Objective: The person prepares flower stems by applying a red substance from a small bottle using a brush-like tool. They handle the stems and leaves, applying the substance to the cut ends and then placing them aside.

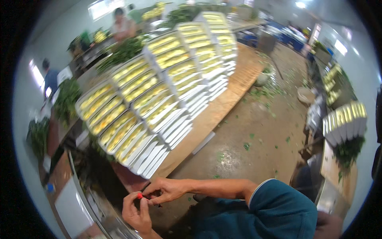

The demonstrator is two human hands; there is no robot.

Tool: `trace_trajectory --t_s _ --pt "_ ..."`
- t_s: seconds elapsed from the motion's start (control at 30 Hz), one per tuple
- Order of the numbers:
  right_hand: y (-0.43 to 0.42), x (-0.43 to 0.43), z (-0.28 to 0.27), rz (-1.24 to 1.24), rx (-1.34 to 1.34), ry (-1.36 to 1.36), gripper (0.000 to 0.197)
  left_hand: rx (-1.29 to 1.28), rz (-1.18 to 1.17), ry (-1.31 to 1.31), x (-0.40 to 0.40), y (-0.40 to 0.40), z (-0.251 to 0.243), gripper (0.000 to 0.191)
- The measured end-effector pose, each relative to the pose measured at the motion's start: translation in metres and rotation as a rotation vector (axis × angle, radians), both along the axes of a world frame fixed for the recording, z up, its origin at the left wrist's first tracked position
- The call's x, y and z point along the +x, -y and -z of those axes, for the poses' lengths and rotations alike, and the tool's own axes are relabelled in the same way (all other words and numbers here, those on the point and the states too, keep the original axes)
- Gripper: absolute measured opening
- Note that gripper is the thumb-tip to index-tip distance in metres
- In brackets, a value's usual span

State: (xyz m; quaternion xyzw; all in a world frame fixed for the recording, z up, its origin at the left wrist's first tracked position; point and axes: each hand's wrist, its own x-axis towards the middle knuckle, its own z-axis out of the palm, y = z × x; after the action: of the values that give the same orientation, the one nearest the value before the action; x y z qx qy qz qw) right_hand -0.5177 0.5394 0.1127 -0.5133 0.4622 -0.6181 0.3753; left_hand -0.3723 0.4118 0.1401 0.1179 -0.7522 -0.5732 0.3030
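In front of me my left hand [135, 209] pinches a small red object [140, 195] between thumb and fingertips. My right hand [167, 190] meets it there, its thumb and fingers closed close to the left fingertips. A thin dark object [145, 187] sticks out from the right hand's grip; its kind is too blurred to tell. Just beyond both hands, stacks of long white boxes [161, 131] lean in rows, their upper ends showing yellow flower heads [171, 58]. They rest on a wooden tabletop [191, 140].
Leafy green bundles [124, 53] lie behind the boxes. Fallen leaves [246, 146] dot the brown floor [238, 125], near a pale bucket [262, 78]. At right, more flower boxes [344, 122] stand on a bench [335, 167]. A person [122, 25] is across the room; another [50, 76] is at left.
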Motion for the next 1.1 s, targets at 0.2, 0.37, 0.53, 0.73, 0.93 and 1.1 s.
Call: trace_trajectory --t_s 0.2,0.37,0.53,0.73,0.93,1.1 --pt "-0.119 -0.043 0.015 0.535 0.07 -0.054 0.034 0.055 0.387 -0.035 -0.104 -0.068 0.023 0.041" --pt "-0.245 -0.084 0.031 0.794 0.179 0.093 0.034 0.123 0.667 0.11 -0.202 -0.184 0.029 0.044" --pt "-0.385 -0.142 0.053 1.131 0.154 0.095 0.031 0.022 0.834 0.092 -0.305 -0.319 0.055 0.044" --pt "-0.557 -0.214 0.054 1.503 0.225 0.396 0.022 0.192 0.856 0.308 -0.404 -0.425 0.093 0.037" --pt "-0.679 -0.348 0.08 1.705 0.225 0.568 0.026 0.312 0.824 0.443 -0.494 -0.491 0.158 0.032" --pt "-0.738 -0.516 0.088 1.622 0.233 0.639 0.036 0.441 0.747 0.469 -0.6 -0.534 0.193 0.028"
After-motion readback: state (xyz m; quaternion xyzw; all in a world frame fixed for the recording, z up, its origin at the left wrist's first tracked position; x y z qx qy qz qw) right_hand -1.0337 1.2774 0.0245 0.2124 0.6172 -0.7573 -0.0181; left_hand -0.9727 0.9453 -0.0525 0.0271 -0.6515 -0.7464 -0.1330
